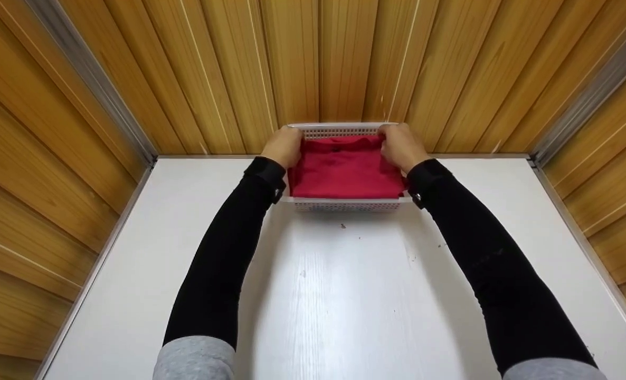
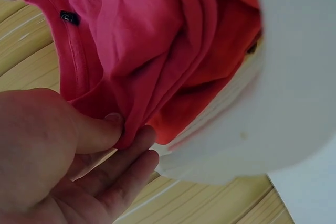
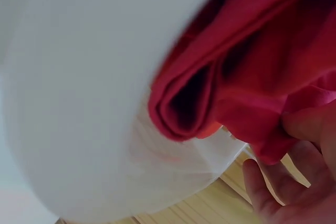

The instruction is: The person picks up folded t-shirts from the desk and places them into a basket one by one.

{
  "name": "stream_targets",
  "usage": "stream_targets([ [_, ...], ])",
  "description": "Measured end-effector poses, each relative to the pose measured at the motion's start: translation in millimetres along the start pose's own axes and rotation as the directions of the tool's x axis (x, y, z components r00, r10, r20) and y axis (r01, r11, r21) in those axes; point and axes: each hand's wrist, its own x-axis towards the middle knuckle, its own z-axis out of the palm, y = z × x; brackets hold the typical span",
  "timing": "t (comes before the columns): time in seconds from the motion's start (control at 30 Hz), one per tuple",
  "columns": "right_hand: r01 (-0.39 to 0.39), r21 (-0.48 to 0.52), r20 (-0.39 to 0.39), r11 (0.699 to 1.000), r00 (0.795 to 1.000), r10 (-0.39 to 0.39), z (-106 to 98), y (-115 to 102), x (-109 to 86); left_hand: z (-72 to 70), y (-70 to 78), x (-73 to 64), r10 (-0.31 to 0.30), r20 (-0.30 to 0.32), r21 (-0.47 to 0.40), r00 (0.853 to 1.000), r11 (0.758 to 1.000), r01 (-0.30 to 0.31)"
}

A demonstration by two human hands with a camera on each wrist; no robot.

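Observation:
A folded red shirt (image 1: 347, 169) lies in a white perforated plastic basket (image 1: 346, 206) by the back wall. My left hand (image 1: 284, 148) pinches the shirt at its left neckline corner, thumb above and fingers beneath, as the left wrist view shows. At the opposite corner, my right hand (image 1: 404, 148) pinches the same shirt between thumb and fingers. A small dark label (image 2: 69, 18) sits inside the collar. Under the shirt shows an orange-red cloth (image 2: 210, 95), partly hidden. The basket's pale side wall (image 3: 89, 93) fills much of the right wrist view.
The basket stands on a white tabletop (image 1: 339, 295) with a few small marks. Wood-panelled walls (image 1: 344, 63) rise behind and on both sides, with grey metal strips (image 1: 96, 79) at the corners.

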Motion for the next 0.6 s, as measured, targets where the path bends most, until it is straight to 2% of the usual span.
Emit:
stream_targets([
  [0.2, -0.004, 0.043, -0.041, 0.999, 0.999, 0.005, -0.3, -0.7, 1.9, -4.0, -0.9, -0.4, -0.019, -0.026, -0.076, 0.999, 0.997, 0.017],
  [0.33, 0.003, 0.041, -0.08, 0.999, 0.997, 0.0, 0.8, -2.0, 2.3, -3.1, -7.5, 9.6, -0.037, -0.019, -0.11, 0.999, 0.993, 0.035],
  [0.4, 0.006, 0.033, -0.098, 0.999, 0.995, -0.002, 0.9, -2.4, 2.3, 14.7, -22.2, 26.4, -0.036, -0.062, -0.101, 0.997, 0.994, 0.03],
  [0.47, 0.011, 0.029, -0.113, 1.0, 0.994, -0.008, 1.1, -3.0, 2.7, 20.6, -27.5, 32.8, -0.051, -0.059, -0.099, 0.997, 0.994, 0.045],
  [0.57, 0.021, 0.022, -0.138, 1.0, 0.99, -0.018, 1.2, -3.5, 3.6, 24.8, -30.4, 32.1, -0.078, -0.062, -0.123, 0.995, 0.99, 0.07],
  [0.6, 0.026, 0.019, -0.147, 0.999, 0.989, -0.023, 1.1, -3.3, 4.2, 17.0, -24.4, 25.3, -0.089, -0.045, -0.142, 0.995, 0.986, 0.082],
])
